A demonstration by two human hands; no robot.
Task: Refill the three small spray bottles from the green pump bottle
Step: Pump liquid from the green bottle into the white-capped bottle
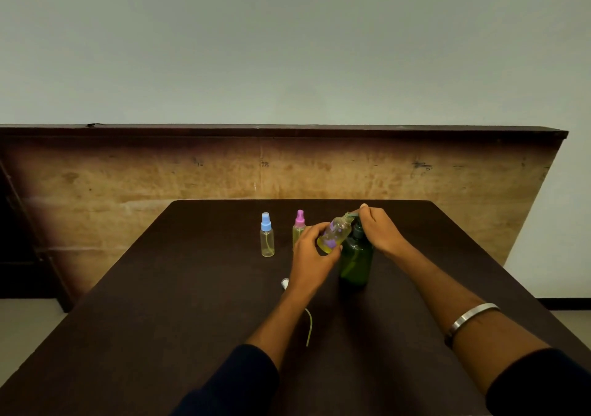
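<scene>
Tilting clear purple-flecked spray bottle (334,235) in L hand (311,252) grip; R hand (379,228) pressing green translucent pump bottle (356,260) head.

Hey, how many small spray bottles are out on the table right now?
3. The blue-capped bottle stands at the left, the pink-capped bottle stands beside it, partly behind the left hand, which holds the uncapped bottle tilted at the green pump bottle.
</scene>
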